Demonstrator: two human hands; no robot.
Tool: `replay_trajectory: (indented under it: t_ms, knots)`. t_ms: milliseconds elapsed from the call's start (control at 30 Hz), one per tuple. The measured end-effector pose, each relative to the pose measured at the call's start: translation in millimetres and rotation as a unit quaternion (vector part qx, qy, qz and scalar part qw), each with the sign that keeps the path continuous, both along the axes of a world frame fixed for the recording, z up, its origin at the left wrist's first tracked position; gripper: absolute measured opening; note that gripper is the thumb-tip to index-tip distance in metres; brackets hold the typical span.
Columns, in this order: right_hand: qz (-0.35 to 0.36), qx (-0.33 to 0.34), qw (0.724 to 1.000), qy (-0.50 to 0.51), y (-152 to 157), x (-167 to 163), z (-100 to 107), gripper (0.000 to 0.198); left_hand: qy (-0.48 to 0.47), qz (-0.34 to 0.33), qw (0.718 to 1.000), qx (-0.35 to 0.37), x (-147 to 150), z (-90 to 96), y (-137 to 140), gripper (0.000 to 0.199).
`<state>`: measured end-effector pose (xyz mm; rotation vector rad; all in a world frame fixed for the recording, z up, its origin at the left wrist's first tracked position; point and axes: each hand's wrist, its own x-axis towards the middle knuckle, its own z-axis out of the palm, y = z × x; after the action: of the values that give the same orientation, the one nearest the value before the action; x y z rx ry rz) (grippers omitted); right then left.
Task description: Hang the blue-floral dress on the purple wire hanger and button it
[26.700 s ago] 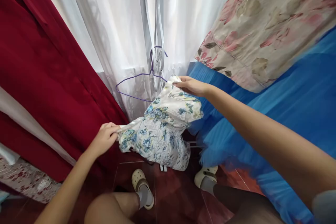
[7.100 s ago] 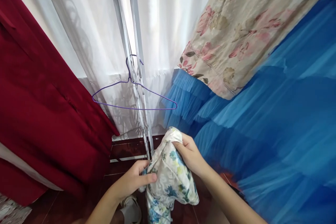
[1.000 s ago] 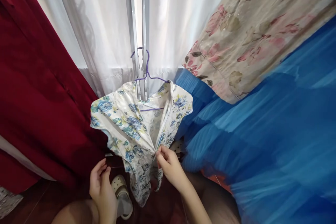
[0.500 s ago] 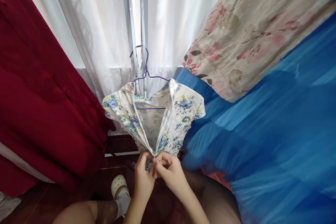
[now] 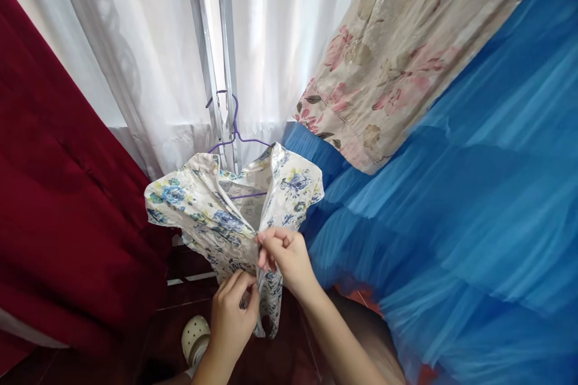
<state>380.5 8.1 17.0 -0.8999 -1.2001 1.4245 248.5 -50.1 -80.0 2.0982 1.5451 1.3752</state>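
Observation:
A white dress with blue and yellow flowers [image 5: 235, 234] hangs on a purple wire hanger [image 5: 236, 126], its zipped opening spread in a V at the neck. At the bottom of that V my right hand [image 5: 284, 252] is closed in a pinch on the zipper pull, which the fingertips hide. Lower down, my left hand [image 5: 237, 301] pinches the dress fabric beside the closed part of the zipper. Below the hands the dress hem hangs free over the dark red floor.
The hanger hooks onto a grey metal frame [image 5: 203, 30] before white curtains [image 5: 266, 42]. Dark red cloth [image 5: 67, 210] hangs on the left. A beige floral garment [image 5: 361, 84] and blue tulle [image 5: 442, 210] hang on the right. A cream clog [image 5: 195, 337] is on the floor.
My right hand has moved up along the zipper, and the V opening is shorter. My left hand has stayed lower, apart from the right. The view has shifted slightly right.

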Motion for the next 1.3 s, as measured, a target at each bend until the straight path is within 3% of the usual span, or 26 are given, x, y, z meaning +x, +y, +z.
replay_trajectory:
  t_ms: [167,300,500,633,733,800,867,933,1000,1067,1167,1300]
  knots:
    - [-0.004,0.074,0.997,0.029,41,-17,57,0.028,0.153,0.003,0.988,0.037,-15,13.8,-5,0.015]
    - [0.009,0.098,0.994,0.047,68,-34,86,0.025,0.254,-0.017,0.966,0.046,-33,19.6,-5,0.024]
    - [-0.006,0.119,0.992,0.05,80,-44,100,0.025,0.287,-0.069,0.953,-0.075,-40,12.7,-7,0.04]
    - [0.0,0.166,0.986,0.022,70,-40,95,0.027,0.243,-0.068,0.957,-0.142,-39,19.4,4,0.024]
    - [-0.005,0.199,0.98,0.014,58,-34,94,0.025,0.131,-0.074,0.987,-0.061,-42,54.7,22,0.014]
    - [-0.012,0.218,0.976,0.006,50,-29,96,0.022,0.045,-0.066,0.994,0.068,-45,93.8,37,0.019]
    - [-0.016,0.233,0.972,-0.002,43,-24,100,0.021,-0.001,-0.026,0.982,0.187,-45,137.7,53,0.031]
    - [-0.011,0.246,0.969,-0.005,39,-19,104,0.021,0.013,-0.024,0.975,0.221,-42,176.2,68,0.039]
    - [-0.004,0.26,0.966,-0.008,40,-15,106,0.021,0.05,-0.045,0.974,0.216,-38,201.6,80,0.027]
    - [-0.004,0.272,0.962,-0.021,45,-13,104,0.022,0.072,-0.049,0.972,0.219,-32,212.5,88,0.015]
    - [-0.042,0.292,0.953,-0.07,58,-17,92,0.024,0.062,-0.015,0.966,0.252,-28,213.1,94,0.015]
    - [-0.067,0.307,0.937,-0.153,68,-21,62,0.022,-0.04,0.066,0.959,0.272,-48,214.0,104,0.017]
